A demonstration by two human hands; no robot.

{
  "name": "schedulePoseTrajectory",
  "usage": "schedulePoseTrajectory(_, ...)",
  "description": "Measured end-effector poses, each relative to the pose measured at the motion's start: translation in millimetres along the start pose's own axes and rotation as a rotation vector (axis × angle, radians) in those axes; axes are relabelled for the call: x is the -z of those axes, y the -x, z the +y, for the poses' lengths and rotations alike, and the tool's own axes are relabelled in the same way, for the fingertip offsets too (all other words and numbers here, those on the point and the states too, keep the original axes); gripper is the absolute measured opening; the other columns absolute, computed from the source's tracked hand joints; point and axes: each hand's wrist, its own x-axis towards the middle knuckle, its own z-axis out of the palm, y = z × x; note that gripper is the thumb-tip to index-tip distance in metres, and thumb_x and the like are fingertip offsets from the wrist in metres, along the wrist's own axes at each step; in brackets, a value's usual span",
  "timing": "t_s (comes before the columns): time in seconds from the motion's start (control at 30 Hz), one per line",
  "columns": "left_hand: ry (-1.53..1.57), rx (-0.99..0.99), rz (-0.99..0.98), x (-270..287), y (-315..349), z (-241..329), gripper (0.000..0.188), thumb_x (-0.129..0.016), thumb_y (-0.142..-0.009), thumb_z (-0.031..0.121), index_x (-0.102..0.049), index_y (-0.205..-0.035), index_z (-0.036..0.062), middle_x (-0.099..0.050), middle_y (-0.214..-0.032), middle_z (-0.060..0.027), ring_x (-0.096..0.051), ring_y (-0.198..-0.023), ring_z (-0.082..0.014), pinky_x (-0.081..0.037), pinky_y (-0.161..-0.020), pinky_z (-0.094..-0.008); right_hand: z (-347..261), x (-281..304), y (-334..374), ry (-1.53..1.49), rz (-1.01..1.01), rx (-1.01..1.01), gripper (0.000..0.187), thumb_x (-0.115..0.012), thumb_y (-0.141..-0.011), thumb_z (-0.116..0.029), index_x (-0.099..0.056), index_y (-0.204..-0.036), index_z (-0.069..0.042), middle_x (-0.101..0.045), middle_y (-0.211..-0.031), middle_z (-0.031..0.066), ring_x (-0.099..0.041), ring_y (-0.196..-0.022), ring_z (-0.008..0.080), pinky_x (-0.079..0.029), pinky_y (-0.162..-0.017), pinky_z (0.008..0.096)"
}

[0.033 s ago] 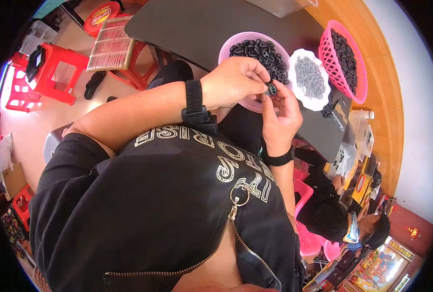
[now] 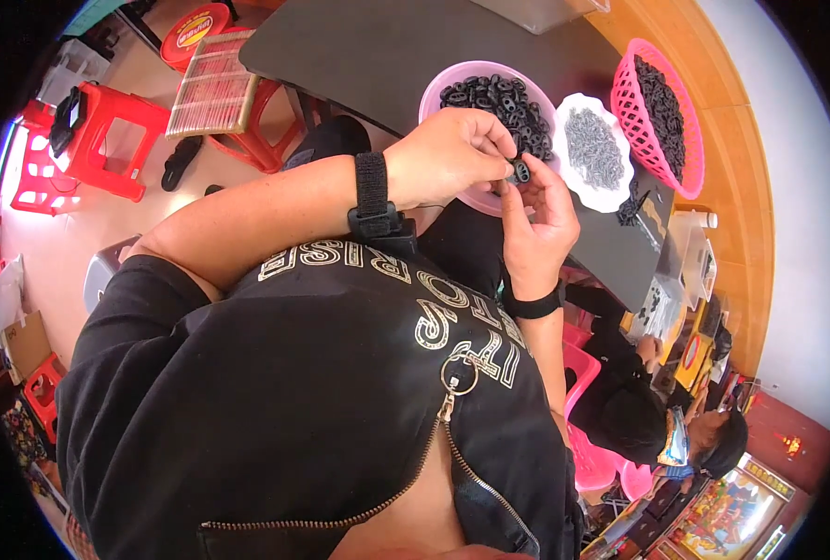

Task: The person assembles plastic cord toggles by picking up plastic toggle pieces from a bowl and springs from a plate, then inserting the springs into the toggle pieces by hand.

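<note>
My left hand (image 2: 448, 157) reaches in from the left, its thumb and fingers pinched together at the edge of a small black oval plastic piece with holes (image 2: 522, 172). My right hand (image 2: 542, 222) comes up from below, thumb and fingertips closed on the same piece. Whether something tiny is also in the left pinch is hidden. Both hands are over the near side of a pink bowl (image 2: 428, 96) heaped with similar black pieces (image 2: 504, 101). Right of it stands a white scalloped dish (image 2: 572, 183) full of small silvery metal parts (image 2: 594, 147).
A pink lattice basket (image 2: 621, 110) of black parts stands farther right on the dark table (image 2: 359, 47). Clear plastic bins (image 2: 686, 247) line the right side. Another person (image 2: 625, 401) sits at lower right on a pink chair (image 2: 578, 369). Red stools (image 2: 116, 126) stand at left.
</note>
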Motion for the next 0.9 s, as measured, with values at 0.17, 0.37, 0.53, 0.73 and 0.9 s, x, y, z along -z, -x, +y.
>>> schedulePoseTrajectory(0.17,-0.112,-0.027,-0.061,4.1,-1.2,2.5,0.012,-0.062,-0.083,0.004,-0.056,-0.093,0.0005,-0.062,-0.079,-0.0041,-0.059,-0.071,-0.0089,-0.048,-0.065,-0.0220,-2.1,6.6,-0.9,0.015,-0.072,0.016,0.037,-0.068,-0.074,0.003,-0.061,-0.110,-0.002,-0.059,-0.086,0.0038,-0.055,-0.069,0.0081,-0.046,-0.062,0.0213)
schedulePoseTrajectory(0.37,-0.161,-0.044,-0.096,6.0,-1.2,5.2,0.011,-0.062,-0.084,0.004,-0.056,-0.093,0.0000,-0.062,-0.078,-0.0047,-0.059,-0.071,-0.0092,-0.049,-0.065,-0.0221,1.2,10.8,-0.6,-0.095,-0.139,-0.028,0.039,-0.068,-0.074,0.005,-0.061,-0.111,-0.002,-0.059,-0.091,0.0061,-0.056,-0.070,0.0092,-0.047,-0.063,0.0214)
schedulePoseTrajectory(0.53,-0.170,-0.058,-0.114,5.8,-2.8,4.9,0.011,-0.062,-0.084,0.004,-0.056,-0.092,-0.0004,-0.063,-0.079,-0.0050,-0.059,-0.071,-0.0093,-0.049,-0.066,-0.0221,-0.4,10.3,-0.8,-0.033,-0.136,-0.007,0.038,-0.066,-0.074,0.005,-0.060,-0.111,-0.002,-0.060,-0.090,0.0070,-0.058,-0.072,0.0110,-0.048,-0.065,0.0225)
schedulePoseTrajectory(0.73,-0.186,-0.047,-0.106,5.7,-3.6,6.3,0.010,-0.061,-0.084,0.004,-0.056,-0.092,-0.0004,-0.063,-0.079,-0.0048,-0.059,-0.071,-0.0093,-0.049,-0.066,-0.0221,0.4,9.2,-2.5,-0.016,-0.134,0.010,0.037,-0.066,-0.074,0.004,-0.060,-0.110,-0.001,-0.061,-0.090,0.0080,-0.059,-0.072,0.0125,-0.048,-0.066,0.0243)
schedulePoseTrajectory(0.9,-0.183,-0.048,-0.085,5.6,-7.1,2.4,0.010,-0.061,-0.084,0.003,-0.057,-0.092,-0.0008,-0.063,-0.080,-0.0050,-0.061,-0.074,-0.0097,-0.050,-0.067,-0.0225,-4.8,7.4,-4.8,0.056,-0.113,0.034,0.037,-0.068,-0.073,0.001,-0.062,-0.109,-0.001,-0.061,-0.088,0.0081,-0.059,-0.070,0.0129,-0.048,-0.064,0.0246)
